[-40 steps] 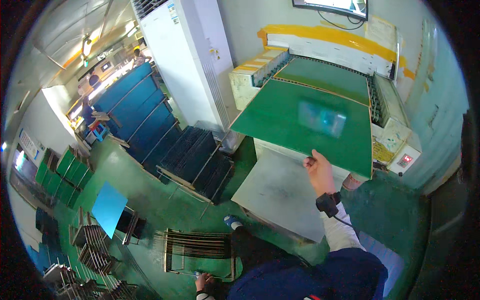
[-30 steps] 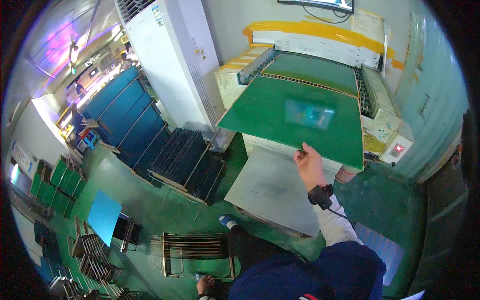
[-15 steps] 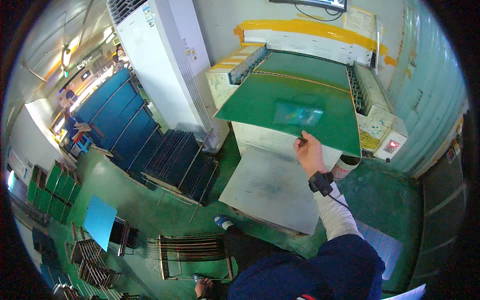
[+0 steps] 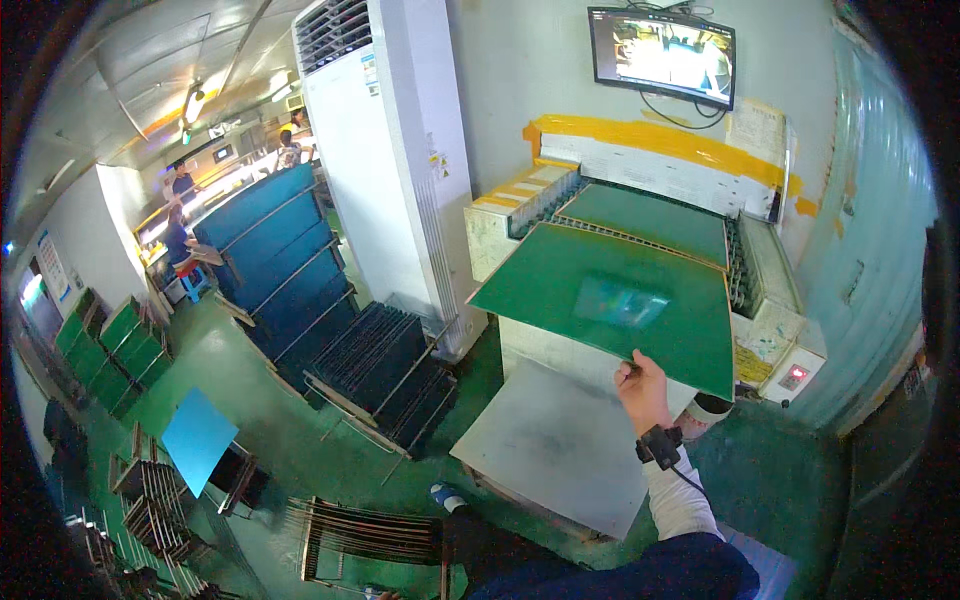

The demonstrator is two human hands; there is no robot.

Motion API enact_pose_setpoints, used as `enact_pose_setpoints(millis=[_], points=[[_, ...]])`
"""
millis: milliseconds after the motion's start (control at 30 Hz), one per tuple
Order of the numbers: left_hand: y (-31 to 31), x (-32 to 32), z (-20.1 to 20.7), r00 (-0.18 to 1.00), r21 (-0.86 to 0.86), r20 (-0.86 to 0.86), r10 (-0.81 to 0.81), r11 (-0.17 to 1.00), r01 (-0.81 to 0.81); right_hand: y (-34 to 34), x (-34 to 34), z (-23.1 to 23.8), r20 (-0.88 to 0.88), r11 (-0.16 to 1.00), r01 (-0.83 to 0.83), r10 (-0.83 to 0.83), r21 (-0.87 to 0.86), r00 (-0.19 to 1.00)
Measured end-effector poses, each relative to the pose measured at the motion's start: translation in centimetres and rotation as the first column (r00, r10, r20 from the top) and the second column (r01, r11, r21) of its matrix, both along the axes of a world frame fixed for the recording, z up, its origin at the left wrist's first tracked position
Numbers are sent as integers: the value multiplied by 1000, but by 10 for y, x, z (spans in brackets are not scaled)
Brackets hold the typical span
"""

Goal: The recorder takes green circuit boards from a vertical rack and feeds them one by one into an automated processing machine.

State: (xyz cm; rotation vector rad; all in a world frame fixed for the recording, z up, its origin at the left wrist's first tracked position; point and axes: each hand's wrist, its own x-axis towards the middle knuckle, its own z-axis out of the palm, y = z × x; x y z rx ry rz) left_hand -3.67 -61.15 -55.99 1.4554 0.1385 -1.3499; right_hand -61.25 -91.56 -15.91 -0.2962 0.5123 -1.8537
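My right hand (image 4: pixel 645 392) pinches the near edge of a large, flat green panel (image 4: pixel 610 300), fingers closed, the wrist wearing a small black device (image 4: pixel 660 446) with a cable. The panel tilts toward me. Its far edge rests at the roller conveyor (image 4: pixel 640 238) of a machine. Beyond it, a second green panel (image 4: pixel 660 215) lies on the rollers, a narrow strip of rollers showing between the two. Only a sliver of my left hand (image 4: pixel 386 595) shows at the bottom edge beside a slotted rack (image 4: pixel 370 535); its fingers are mostly cut off.
A low grey-topped table (image 4: pixel 555 450) stands before the machine, with a bucket (image 4: pixel 706 412) at its right. Left are racks of dark panels (image 4: pixel 375 375), a white standing cabinet unit (image 4: pixel 375 150) and a blue sheet (image 4: pixel 200 440). A screen (image 4: pixel 662 55) hangs above. People work far left.
My view has tilted upward, bringing the whole screen in. The gap between the two green panels has widened, showing rollers. My right hand still grips the panel edge; my left hand has nearly left view.
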Motion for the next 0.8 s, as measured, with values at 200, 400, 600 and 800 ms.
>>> enact_pose_setpoints(millis=[200,400,600,800], points=[[4,0,-4,991,9,-131,23,1000,-22,-23,-18,-11,17,1000,7,-7,0,1000],[12,0,10,941,-127,-330,78,984,-127,-42,-34,-8,44,996,9,-5,-83,999],[10,3,13,954,-84,-290,73,991,-101,-56,-46,0,17,995,-12,14,-96,1000],[9,-3,20,997,-24,34,-66,997,67,-57,-49,-14,38,999,-6,7,-32,999]])
